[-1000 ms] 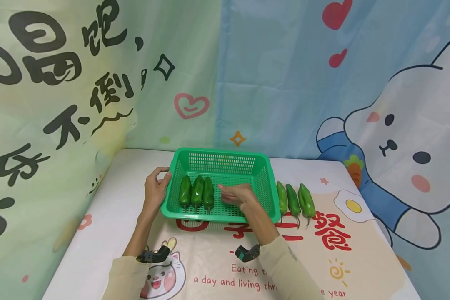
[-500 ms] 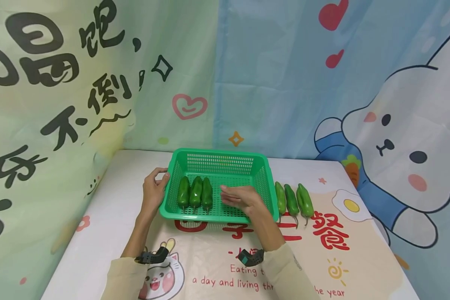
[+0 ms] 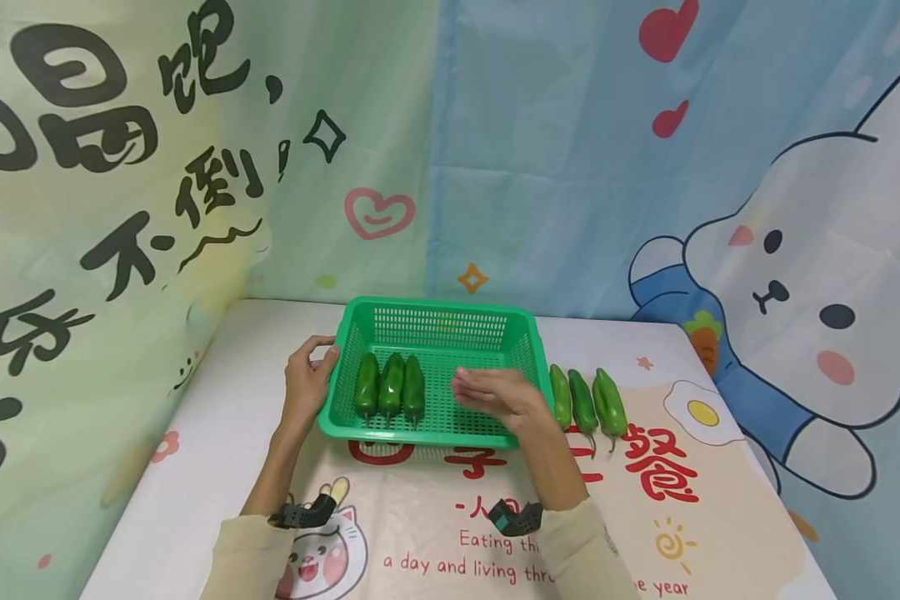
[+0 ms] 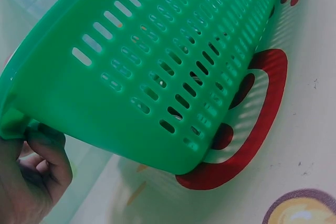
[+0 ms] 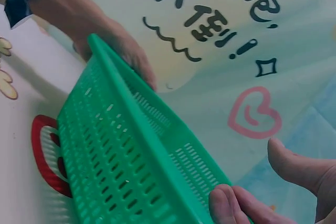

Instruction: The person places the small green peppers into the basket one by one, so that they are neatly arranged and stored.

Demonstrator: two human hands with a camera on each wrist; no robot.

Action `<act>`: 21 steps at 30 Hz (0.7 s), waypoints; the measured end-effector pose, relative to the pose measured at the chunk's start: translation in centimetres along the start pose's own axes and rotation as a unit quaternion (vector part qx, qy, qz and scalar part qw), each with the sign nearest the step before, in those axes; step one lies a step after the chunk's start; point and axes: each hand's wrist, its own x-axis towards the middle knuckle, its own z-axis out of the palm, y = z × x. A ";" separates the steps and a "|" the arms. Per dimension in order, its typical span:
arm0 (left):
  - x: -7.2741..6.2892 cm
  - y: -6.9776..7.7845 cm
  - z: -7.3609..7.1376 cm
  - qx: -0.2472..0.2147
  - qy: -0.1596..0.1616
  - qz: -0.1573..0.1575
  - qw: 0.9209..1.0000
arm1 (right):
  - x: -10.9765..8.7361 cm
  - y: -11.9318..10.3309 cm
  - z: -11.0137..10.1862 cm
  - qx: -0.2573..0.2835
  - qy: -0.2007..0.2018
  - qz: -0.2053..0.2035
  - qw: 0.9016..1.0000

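The left hand (image 3: pixel 309 382) is pinching the left rim of the green basket (image 3: pixel 435 437), probably to steady it where it is standing on the tabletop (image 3: pixel 262 337). The right hand (image 3: pixel 498 394) is hovering over the basket's right half, its grip holding nothing: the fingers are reaching out fairly straight, and the thumb is standing wide of them in the right wrist view. Whether its fingertips are touching the plastic, I cannot tell.

Three green peppers (image 3: pixel 391 386) are lying side by side in the basket's left half, stems towards the person, an arrangement that is seemingly leaving room on the right. Three more peppers (image 3: pixel 583 402) are lying just beside the basket's right side, stems also facing the person, presumably placed within easy reach of the right hand.

As for writing, the table cover is showing "Eating th", "a day and living thr" and "e year", with the right sleeve (image 3: pixel 585 546) hiding the gaps. A large red "餐" is sitting near the peppers outside. The curtain (image 3: pixel 495 217) is carrying "不倒!" in black. No brand is showing.
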 end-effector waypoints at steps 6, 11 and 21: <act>-0.1 0.1 0.1 0.000 -0.001 -0.001 1.000 | -1.1 -0.5 -1.5 0.007 -0.026 -0.024 0.999; -0.1 0.2 0.0 -0.001 0.000 0.001 1.000 | -1.8 -0.8 -2.9 0.019 -0.050 -0.038 0.998; -0.1 0.0 0.1 -0.003 -0.001 0.000 1.000 | -3.2 -1.1 -5.4 0.059 -0.044 -0.054 0.996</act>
